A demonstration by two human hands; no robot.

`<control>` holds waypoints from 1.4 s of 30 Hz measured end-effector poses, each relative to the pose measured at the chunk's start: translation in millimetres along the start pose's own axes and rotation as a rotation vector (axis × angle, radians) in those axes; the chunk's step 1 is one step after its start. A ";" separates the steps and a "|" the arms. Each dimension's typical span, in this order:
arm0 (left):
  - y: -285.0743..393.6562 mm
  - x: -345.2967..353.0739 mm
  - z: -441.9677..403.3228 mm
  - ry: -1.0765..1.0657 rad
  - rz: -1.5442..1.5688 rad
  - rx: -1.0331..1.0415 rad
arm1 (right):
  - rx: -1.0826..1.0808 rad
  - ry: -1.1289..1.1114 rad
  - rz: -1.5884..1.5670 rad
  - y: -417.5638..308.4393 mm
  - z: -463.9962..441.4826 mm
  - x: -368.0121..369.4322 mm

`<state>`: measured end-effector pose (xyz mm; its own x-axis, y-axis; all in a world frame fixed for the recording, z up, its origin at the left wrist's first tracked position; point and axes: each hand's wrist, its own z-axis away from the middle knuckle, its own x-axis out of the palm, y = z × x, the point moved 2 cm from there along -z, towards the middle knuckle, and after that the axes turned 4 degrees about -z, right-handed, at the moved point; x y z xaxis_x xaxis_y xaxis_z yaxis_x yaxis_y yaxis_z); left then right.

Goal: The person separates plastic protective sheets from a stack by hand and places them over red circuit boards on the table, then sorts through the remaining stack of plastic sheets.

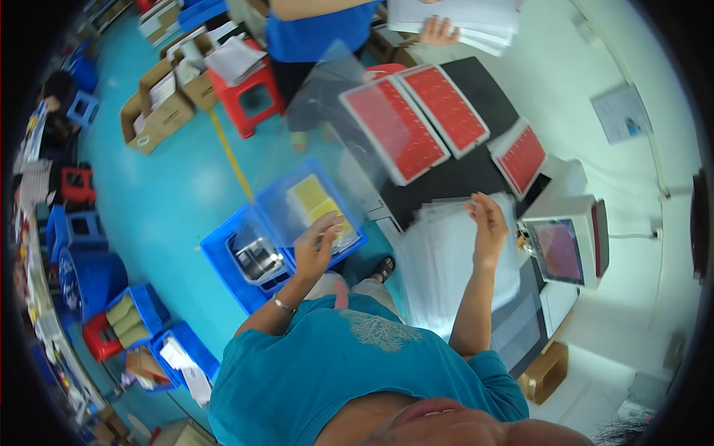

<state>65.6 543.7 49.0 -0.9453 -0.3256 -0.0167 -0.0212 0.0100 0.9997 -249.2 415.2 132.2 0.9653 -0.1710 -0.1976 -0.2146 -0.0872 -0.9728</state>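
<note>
My left hand [316, 245] has its fingers closed at the near edge of a large clear plastic sheet [327, 97], which is tilted up and blurred. Through the sheet a blue bin [349, 249] with yellow items [309, 195] shows below. My right hand [489, 223] is raised over a stack of translucent sheets [454, 267] on the table; its fingers are loosely bent and partly apart, with nothing visible in them. Beyond the stack lie red printed sheets with white borders [445, 108], one pile partly behind the clear sheet. A smaller red pile [520, 157] sits to the right.
A boxy device with a screen [561, 249] stands right of the stack. Across the table, a co-worker in blue [320, 33] rests a hand [439, 31] on white sheets. A red stool [249, 93], cardboard boxes [160, 108] and blue bins [230, 249] stand on the floor.
</note>
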 end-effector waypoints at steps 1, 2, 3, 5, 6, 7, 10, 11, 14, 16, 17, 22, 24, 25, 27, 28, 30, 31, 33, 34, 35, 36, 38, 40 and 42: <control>1.0 -1.6 0.0 -0.005 -0.013 -0.005 | 0.010 0.002 -0.011 -6.2 2.5 1.7; 2.0 -1.9 -0.3 -0.022 -0.022 -0.008 | 0.011 -0.008 -0.015 -6.9 3.2 1.5; 2.8 -1.5 -0.1 -0.046 -0.028 -0.011 | 0.011 -0.010 -0.016 -7.6 3.7 0.6; 4.4 -1.8 1.3 -0.039 -0.014 -0.020 | 0.016 -0.014 -0.011 -10.4 4.8 1.7; 5.2 -1.0 1.7 -0.043 -0.006 -0.024 | 0.019 -0.008 -0.006 -11.2 5.5 0.6; 5.9 -0.7 2.5 -0.027 -0.002 -0.019 | 0.014 -0.015 -0.010 -11.0 5.8 0.1; 4.7 -0.2 3.9 -0.007 0.002 -0.006 | -0.016 -0.005 0.006 -7.8 6.0 -0.8; 1.8 -1.2 4.7 -0.005 -0.006 -0.007 | -0.009 0.004 0.007 -8.8 6.6 0.2; 1.6 -0.5 5.9 -0.009 -0.013 0.000 | -0.020 0.001 -0.010 -9.0 8.1 1.0; 4.5 -1.9 6.4 -0.016 -0.018 -0.003 | -0.027 -0.006 -0.014 -10.7 10.1 2.3; 4.0 -1.6 6.6 -0.018 -0.019 0.000 | -0.022 -0.003 -0.005 -9.9 10.7 1.4; 2.7 0.3 6.9 -0.029 -0.019 -0.005 | -0.009 0.000 -0.012 -7.4 13.8 -3.7; 3.6 2.0 6.5 -0.038 -0.002 -0.008 | -0.008 0.016 -0.022 -9.5 14.9 -5.1; 3.9 2.8 6.3 -0.041 0.007 -0.010 | -0.008 0.022 -0.026 -11.1 15.2 -5.7; 4.0 4.2 5.6 -0.049 0.009 -0.006 | -0.001 0.025 -0.032 -13.8 16.3 -7.1; 3.9 3.8 5.8 -0.046 0.009 -0.006 | 0.003 0.020 -0.036 -14.4 16.3 -6.7; 3.6 3.8 6.0 -0.048 0.017 -0.003 | 0.014 0.025 -0.031 -14.5 16.4 -6.4; 3.6 3.8 6.3 -0.048 0.021 -0.003 | 0.019 0.027 -0.027 -14.1 16.2 -6.2; 5.6 3.9 6.5 -0.051 0.011 0.002 | 0.021 0.012 -0.006 -10.9 14.9 -6.6; 6.2 3.7 6.1 -0.052 0.007 0.005 | 0.021 0.004 0.005 -9.6 13.3 -6.4; 5.6 3.3 5.9 -0.051 0.007 0.004 | 0.020 0.002 0.012 -9.4 10.6 -5.8; 4.6 2.8 5.8 -0.051 0.008 0.002 | 0.019 0.000 0.020 -9.9 7.2 -5.1; 1.7 1.9 5.9 -0.046 0.004 -0.001 | 0.013 -0.010 0.036 -8.8 -1.3 -4.1; -1.5 0.3 6.4 -0.038 -0.006 0.000 | 0.003 -0.026 0.049 -5.8 -13.8 -3.1; -1.0 -0.5 6.8 -0.029 -0.022 0.000 | -0.036 -0.047 0.052 0.9 -37.9 -3.4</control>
<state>63.9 550.3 47.9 -0.9538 -0.2980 -0.0387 -0.0417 0.0036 0.9991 -258.3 378.5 136.6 0.9583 -0.1299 -0.2545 -0.2695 -0.1148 -0.9561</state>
